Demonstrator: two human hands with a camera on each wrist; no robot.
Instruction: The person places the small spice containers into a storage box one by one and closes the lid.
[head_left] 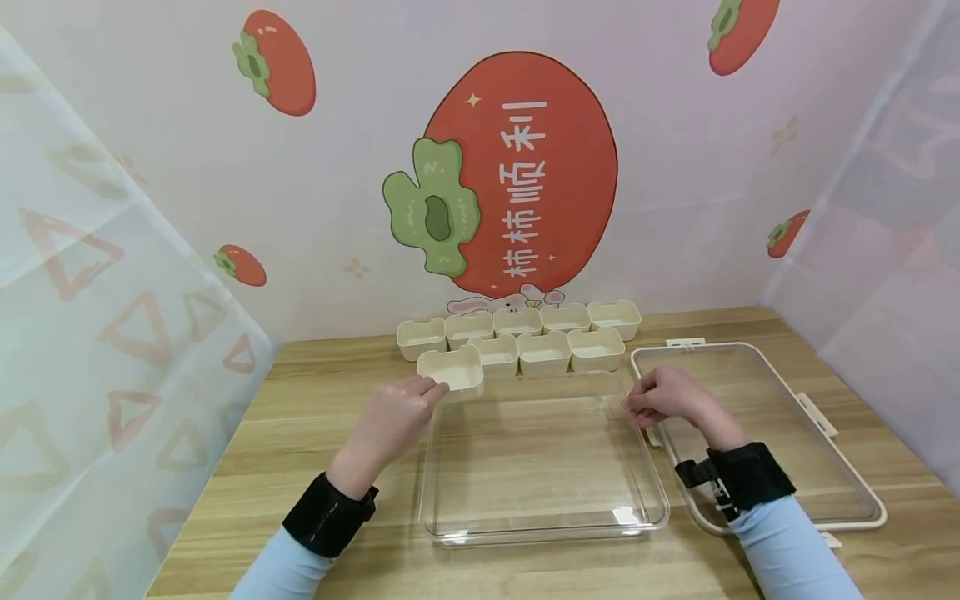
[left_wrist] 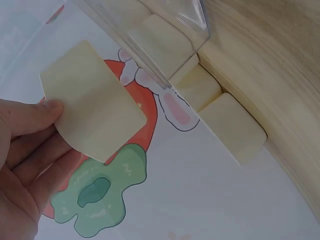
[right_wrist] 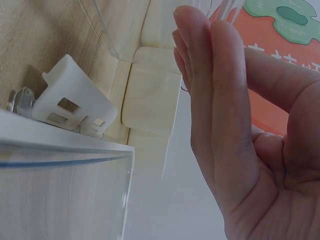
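Note:
My left hand (head_left: 401,412) pinches a small cream plastic bin (head_left: 452,369) by its near edge, thumb against its wall. In the left wrist view the bin (left_wrist: 92,102) is held up, apart from the others. Below and to the right of it lies a large clear plastic box (head_left: 540,467), its open side up. My right hand (head_left: 671,396) holds the right rim of this box near the far corner, and the right wrist view shows clear plastic between thumb and fingertips.
More cream bins (head_left: 543,352) stand in two rows along the back wall, behind the clear box. To the right lies a clear lid (head_left: 757,433) with a white frame and side latches (head_left: 816,414), under the right forearm. Wood table (head_left: 300,467) surrounds them.

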